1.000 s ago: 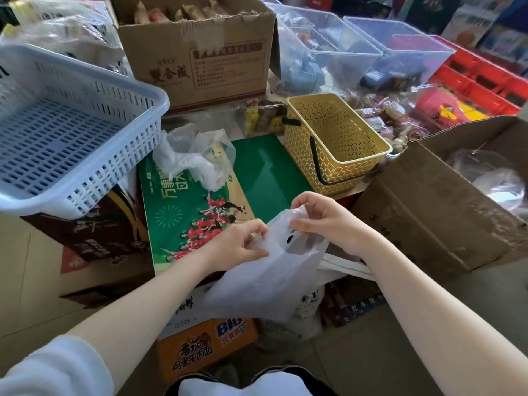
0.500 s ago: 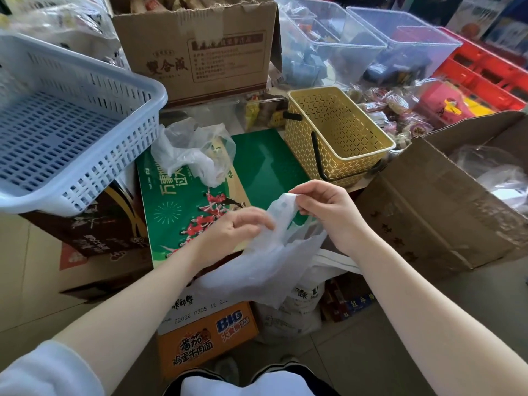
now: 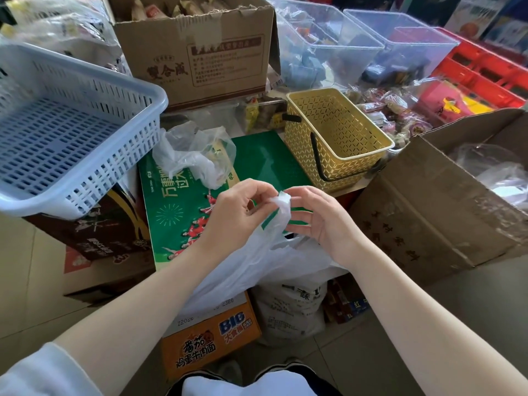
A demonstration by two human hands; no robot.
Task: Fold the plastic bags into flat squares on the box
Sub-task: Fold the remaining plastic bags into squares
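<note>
A thin white plastic bag (image 3: 251, 270) hangs from my two hands over the front edge of the green printed box (image 3: 265, 158). My left hand (image 3: 237, 210) pinches the bunched handles from the left with curled fingers. My right hand (image 3: 323, 224) meets it at the same bunched handle tip, index finger and thumb on the plastic. The bag's body droops down past the box front. A second, crumpled clear bag (image 3: 191, 158) lies on the far left part of the green box.
A blue slatted basket (image 3: 160, 104) stands on the left, a yellow lattice basket (image 3: 340, 138) behind the green box. An open cardboard box (image 3: 428, 212) with more plastic (image 3: 500, 178) sits right. An orange carton (image 3: 211, 341) and a sack (image 3: 294, 310) are below.
My hands rose and came closer together, gathering the bag's handles into one bunch between them. The bag now hangs lower from that bunch.
</note>
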